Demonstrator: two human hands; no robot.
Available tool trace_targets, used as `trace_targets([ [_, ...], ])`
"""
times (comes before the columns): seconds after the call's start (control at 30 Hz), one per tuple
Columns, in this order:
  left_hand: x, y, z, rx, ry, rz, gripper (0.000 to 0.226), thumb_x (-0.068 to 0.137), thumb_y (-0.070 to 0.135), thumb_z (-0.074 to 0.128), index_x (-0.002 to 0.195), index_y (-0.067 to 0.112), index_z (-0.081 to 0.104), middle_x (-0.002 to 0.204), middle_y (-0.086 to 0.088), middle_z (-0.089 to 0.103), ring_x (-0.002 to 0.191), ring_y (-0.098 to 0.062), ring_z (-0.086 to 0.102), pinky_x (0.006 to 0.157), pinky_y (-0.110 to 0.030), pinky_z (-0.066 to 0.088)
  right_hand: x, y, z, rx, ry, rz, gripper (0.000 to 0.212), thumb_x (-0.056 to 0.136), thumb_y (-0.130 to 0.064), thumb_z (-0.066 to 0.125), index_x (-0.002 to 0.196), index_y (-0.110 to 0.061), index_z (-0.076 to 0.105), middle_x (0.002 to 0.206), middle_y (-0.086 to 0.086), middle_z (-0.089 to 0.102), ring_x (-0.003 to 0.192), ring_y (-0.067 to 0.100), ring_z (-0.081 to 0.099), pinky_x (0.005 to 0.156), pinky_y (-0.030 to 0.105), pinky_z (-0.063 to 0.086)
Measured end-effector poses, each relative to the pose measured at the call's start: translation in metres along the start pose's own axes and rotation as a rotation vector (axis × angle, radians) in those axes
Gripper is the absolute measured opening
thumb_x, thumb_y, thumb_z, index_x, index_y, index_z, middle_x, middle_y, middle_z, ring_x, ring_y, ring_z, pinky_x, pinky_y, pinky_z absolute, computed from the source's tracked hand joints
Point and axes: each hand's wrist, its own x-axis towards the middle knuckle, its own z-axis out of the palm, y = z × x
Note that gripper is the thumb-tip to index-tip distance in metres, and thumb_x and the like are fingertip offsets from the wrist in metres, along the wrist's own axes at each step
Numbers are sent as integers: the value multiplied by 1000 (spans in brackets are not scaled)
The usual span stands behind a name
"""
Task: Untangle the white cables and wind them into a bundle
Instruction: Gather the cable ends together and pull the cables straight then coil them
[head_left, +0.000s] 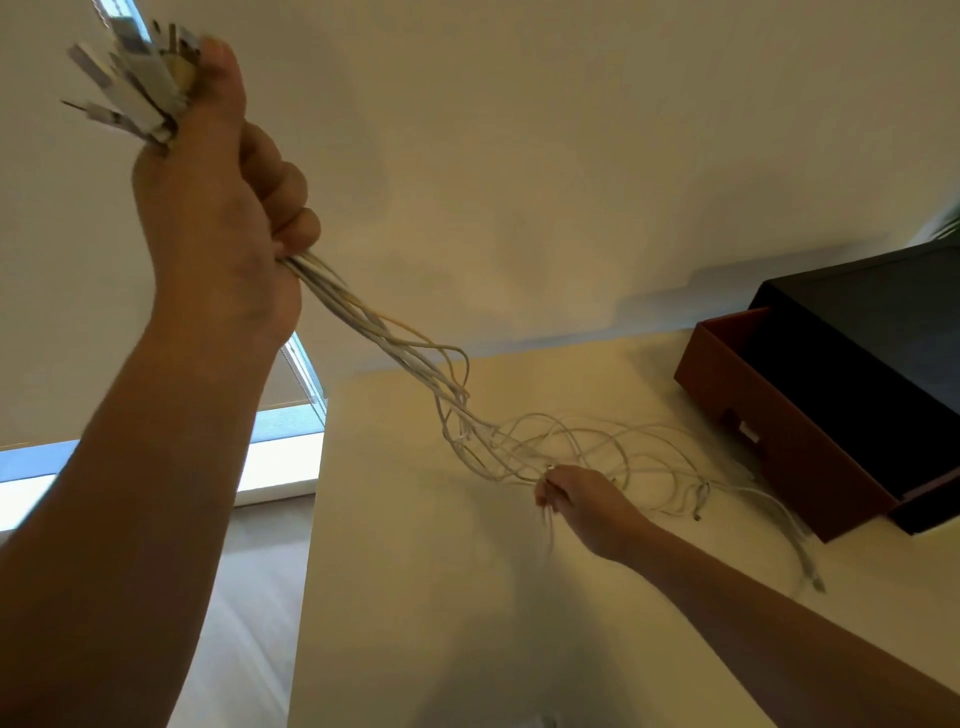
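Note:
My left hand (218, 208) is raised high at the upper left and grips several white cables (415, 358) in a fist. Their plug ends (135, 88) stick out above the fist. The cables slant down to the right into a loose tangle (597, 447) lying on the white table (441, 571). My right hand (582, 499) is low over the table at the tangle's near edge and pinches some cable strands between its fingers. More loops and loose ends (810, 566) trail to the right on the table.
A brown box (779, 441) with a dark lid (883, 332) stands at the table's right, close to the cable ends. The table's left edge (311, 519) drops to a wooden floor. A white wall lies behind, with a window at the left.

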Motion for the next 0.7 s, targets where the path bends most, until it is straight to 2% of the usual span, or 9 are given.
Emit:
trace_targets([
  [0.13,9,-4,-16,47,-34,1,58,101,43,37,47,22,32,44,9,24,40,-7,21,40,-20,25,-10,34,-11,-82,-39,149,25,97,-12,45,82,-21,63,86,-8,58,84,9,52,65,12,32],
  [0.23,7,-3,-16,24,-36,9,57,102,37,34,47,23,34,43,10,27,39,-3,23,39,-17,26,-15,49,-18,-109,66,195,16,93,-17,58,95,-17,73,91,-1,59,85,14,54,64,16,32],
  [0.27,4,-1,-12,-11,-23,8,55,103,34,34,49,24,33,42,10,27,39,-3,22,38,-16,25,-15,49,-20,-99,115,185,14,91,-17,62,96,-17,74,92,0,59,83,14,54,64,13,32],
  [0.4,-6,1,10,-56,100,-33,49,102,35,42,61,21,19,43,9,21,38,-5,16,37,-17,18,-13,44,-28,48,235,196,6,86,-17,70,89,-14,74,86,-4,66,80,11,57,64,4,36],
  [0.47,-10,-3,19,-76,140,-39,50,99,34,51,59,22,23,44,9,20,39,-6,15,37,-17,16,-11,40,-31,197,255,249,7,85,-14,70,78,-17,72,79,-4,69,76,15,62,67,11,45],
  [0.53,-13,-7,24,-100,154,-49,50,97,32,55,59,22,25,45,9,20,40,-7,14,38,-17,16,-10,39,-32,322,246,283,16,84,-6,67,72,-16,70,74,1,70,72,18,64,70,30,54],
  [0.57,-14,-8,25,-106,155,-52,49,97,32,56,59,22,26,46,9,20,40,-8,14,39,-17,16,-9,37,-34,353,236,284,19,84,-2,65,71,-15,70,72,2,70,69,17,63,67,34,54],
  [0.7,-15,-9,30,-108,143,-51,48,96,31,58,58,23,30,47,8,21,40,-8,14,40,-16,16,-6,24,-41,401,197,232,16,85,2,63,73,-8,68,68,3,67,62,10,59,56,24,48],
])
